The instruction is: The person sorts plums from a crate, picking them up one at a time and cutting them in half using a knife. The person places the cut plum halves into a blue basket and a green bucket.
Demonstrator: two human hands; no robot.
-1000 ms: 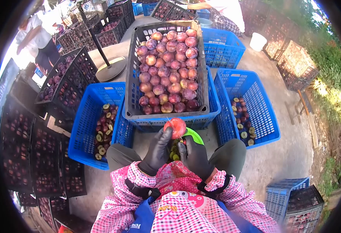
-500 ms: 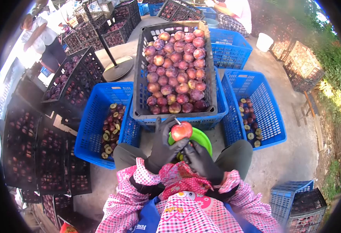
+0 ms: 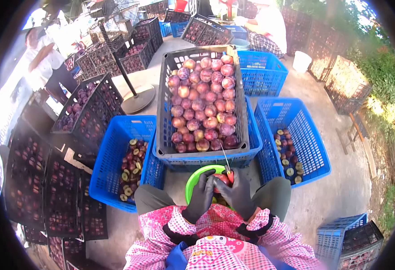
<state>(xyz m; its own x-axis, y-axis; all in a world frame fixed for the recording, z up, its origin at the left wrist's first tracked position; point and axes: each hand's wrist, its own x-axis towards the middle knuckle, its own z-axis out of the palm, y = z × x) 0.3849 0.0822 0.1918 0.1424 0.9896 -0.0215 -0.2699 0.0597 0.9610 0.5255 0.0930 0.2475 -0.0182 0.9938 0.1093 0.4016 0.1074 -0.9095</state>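
My left hand [image 3: 202, 191], in a dark glove, has its fingers closed on a red plum [image 3: 222, 179] above a bright green bowl [image 3: 189, 185]. My right hand [image 3: 239, 192], also gloved, touches the plum from the other side and holds a knife with a red handle [image 3: 230, 176]; its thin blade points up and away from me. Beyond the bowl, a black crate [image 3: 161, 112] full of whole plums rests on a blue crate [image 3: 197, 161]. Cut plums lie in the blue crate at left [image 3: 99, 173] and the blue crate at right [image 3: 316, 148].
Stacked black crates [image 3: 26, 180] of plums stand at left, near a pole on a round base [image 3: 139, 100]. One person [image 3: 44, 60] stands at back left; another person [image 3: 269, 27] sits at the back. A white bucket [image 3: 302, 62] and more crates [image 3: 348, 85] are at right.
Both hands have moved lower in view, over the bowl. The knife blade now points up, away from me, and the plum is largely covered by my fingers. The view has tilted slightly upward.
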